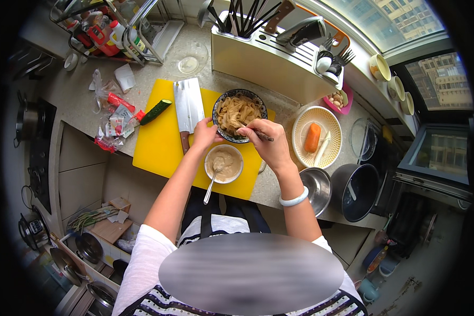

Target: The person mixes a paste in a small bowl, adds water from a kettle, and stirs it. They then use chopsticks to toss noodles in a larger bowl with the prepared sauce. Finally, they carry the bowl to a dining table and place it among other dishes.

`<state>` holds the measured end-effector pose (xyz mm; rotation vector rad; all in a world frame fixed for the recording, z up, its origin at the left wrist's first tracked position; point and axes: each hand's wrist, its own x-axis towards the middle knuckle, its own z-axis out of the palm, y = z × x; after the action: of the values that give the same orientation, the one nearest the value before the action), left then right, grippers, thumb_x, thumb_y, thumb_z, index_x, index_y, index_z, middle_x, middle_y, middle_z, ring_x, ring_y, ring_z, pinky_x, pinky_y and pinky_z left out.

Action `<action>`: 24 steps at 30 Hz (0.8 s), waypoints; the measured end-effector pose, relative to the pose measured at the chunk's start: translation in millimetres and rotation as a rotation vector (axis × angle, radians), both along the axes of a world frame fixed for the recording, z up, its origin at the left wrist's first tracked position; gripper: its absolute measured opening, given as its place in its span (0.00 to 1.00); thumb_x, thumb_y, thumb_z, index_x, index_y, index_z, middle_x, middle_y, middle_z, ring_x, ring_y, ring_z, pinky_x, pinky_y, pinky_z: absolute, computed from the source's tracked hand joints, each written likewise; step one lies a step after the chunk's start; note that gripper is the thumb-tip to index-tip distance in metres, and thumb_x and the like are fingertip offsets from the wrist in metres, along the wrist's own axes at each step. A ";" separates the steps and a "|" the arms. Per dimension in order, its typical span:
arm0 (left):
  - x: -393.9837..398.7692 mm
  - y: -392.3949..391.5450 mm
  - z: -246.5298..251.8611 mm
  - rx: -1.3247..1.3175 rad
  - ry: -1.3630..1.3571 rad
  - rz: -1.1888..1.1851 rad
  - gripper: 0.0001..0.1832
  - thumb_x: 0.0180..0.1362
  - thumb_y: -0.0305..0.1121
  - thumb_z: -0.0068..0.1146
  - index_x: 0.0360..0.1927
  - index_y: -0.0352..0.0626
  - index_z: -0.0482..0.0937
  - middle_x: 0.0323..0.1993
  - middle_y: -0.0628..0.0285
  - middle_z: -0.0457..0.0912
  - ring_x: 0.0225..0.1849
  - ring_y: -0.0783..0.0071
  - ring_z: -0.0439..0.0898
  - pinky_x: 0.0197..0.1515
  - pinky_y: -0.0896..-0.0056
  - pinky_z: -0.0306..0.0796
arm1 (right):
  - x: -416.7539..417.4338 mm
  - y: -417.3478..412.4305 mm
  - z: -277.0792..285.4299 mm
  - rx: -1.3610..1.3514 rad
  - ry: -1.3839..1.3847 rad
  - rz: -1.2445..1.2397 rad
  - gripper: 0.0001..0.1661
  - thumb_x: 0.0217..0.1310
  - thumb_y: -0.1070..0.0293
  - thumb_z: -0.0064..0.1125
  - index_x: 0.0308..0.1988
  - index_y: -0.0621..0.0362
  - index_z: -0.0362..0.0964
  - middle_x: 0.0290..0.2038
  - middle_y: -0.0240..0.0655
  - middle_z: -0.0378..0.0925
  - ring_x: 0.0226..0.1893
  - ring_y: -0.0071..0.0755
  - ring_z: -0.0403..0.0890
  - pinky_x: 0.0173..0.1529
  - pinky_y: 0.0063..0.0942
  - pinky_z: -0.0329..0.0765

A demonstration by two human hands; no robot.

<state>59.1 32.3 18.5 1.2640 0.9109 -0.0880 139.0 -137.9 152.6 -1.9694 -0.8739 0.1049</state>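
My right hand (pixel 266 138) grips the handle of a metal utensil (pixel 264 135), whose far end is hidden among wide, sauce-coated noodles (pixel 237 110). These fill a dark patterned bowl (pixel 263 103) on a yellow cutting board (pixel 158 146). At the bowl's lower left side, my left hand (pixel 205 135) holds its edge, fingers partly hidden. Just left of that hand lies a cleaver (pixel 189 104) with a wooden handle. Nearer me, a white bowl (pixel 241 168) contains thick beige sauce (pixel 231 160) and a metal spoon (pixel 210 187). A cut cucumber (pixel 156 112) rests at the board's left.
Right of the board stands a woven-look basket (pixel 337 138) with a carrot (pixel 312 138) and a white stalk (pixel 322 149). A steel bowl (pixel 320 185) and dark pot (pixel 365 193) sit nearer me. Behind is a utensil holder (pixel 268 65); plastic packaging (pixel 116 122) lies left.
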 end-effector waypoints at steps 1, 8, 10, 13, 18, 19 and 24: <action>-0.8 2.5 4.7 -0.041 0.021 -0.035 0.21 0.63 0.26 0.41 0.59 0.28 0.61 0.34 0.48 0.80 0.29 0.65 0.83 0.32 0.71 0.80 | -3.3 -0.9 5.3 0.028 -0.019 -0.011 0.11 0.53 0.71 0.64 0.24 0.64 0.72 0.17 0.36 0.75 0.16 0.24 0.75 0.22 0.21 0.69; -6.4 23.3 -4.2 0.203 -0.050 -0.045 0.21 0.65 0.28 0.40 0.59 0.28 0.65 0.31 0.49 0.80 0.29 0.68 0.82 0.31 0.72 0.78 | -7.5 -32.2 44.3 0.133 0.356 -0.335 0.06 0.56 0.74 0.60 0.28 0.66 0.74 0.19 0.33 0.76 0.16 0.22 0.78 0.19 0.16 0.70; 0.9 21.4 2.2 0.354 -0.086 -0.101 0.20 0.63 0.27 0.41 0.58 0.30 0.67 0.27 0.51 0.79 0.24 0.69 0.81 0.28 0.70 0.76 | -6.9 -40.7 26.1 0.143 0.419 -0.378 0.07 0.57 0.73 0.59 0.30 0.68 0.75 0.19 0.34 0.76 0.16 0.22 0.78 0.20 0.16 0.71; 7.9 21.7 13.4 0.490 -0.102 -0.195 0.21 0.61 0.26 0.42 0.58 0.34 0.67 0.24 0.49 0.79 0.22 0.66 0.80 0.29 0.66 0.74 | -9.8 -46.1 -3.4 0.069 0.427 -0.428 0.10 0.58 0.71 0.58 0.31 0.69 0.76 0.19 0.35 0.77 0.16 0.22 0.78 0.21 0.17 0.72; 16.5 21.2 13.6 0.561 -0.125 -0.296 0.22 0.59 0.24 0.40 0.58 0.36 0.68 0.24 0.41 0.79 0.23 0.57 0.81 0.32 0.61 0.74 | -22.0 -41.1 -60.5 0.356 0.572 -0.551 0.17 0.62 0.64 0.56 0.27 0.68 0.72 0.22 0.39 0.78 0.17 0.25 0.79 0.22 0.18 0.75; 16.7 21.6 11.6 0.575 -0.123 -0.299 0.22 0.58 0.23 0.40 0.58 0.36 0.69 0.24 0.41 0.79 0.23 0.55 0.81 0.32 0.61 0.74 | -23.9 -39.9 -72.3 0.456 0.605 -0.581 0.18 0.63 0.63 0.56 0.26 0.68 0.70 0.22 0.40 0.78 0.17 0.26 0.79 0.22 0.19 0.75; 15.9 22.5 5.3 0.583 -0.133 -0.278 0.22 0.58 0.23 0.39 0.57 0.37 0.70 0.24 0.41 0.79 0.21 0.57 0.81 0.31 0.62 0.75 | -17.0 -27.5 -108.2 0.677 0.753 -0.857 0.27 0.67 0.50 0.46 0.29 0.67 0.63 0.21 0.47 0.76 0.14 0.33 0.78 0.19 0.21 0.75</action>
<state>75.0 54.9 23.8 1.9122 0.6577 0.0487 122.0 -165.4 44.3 -1.3304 0.4138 0.0319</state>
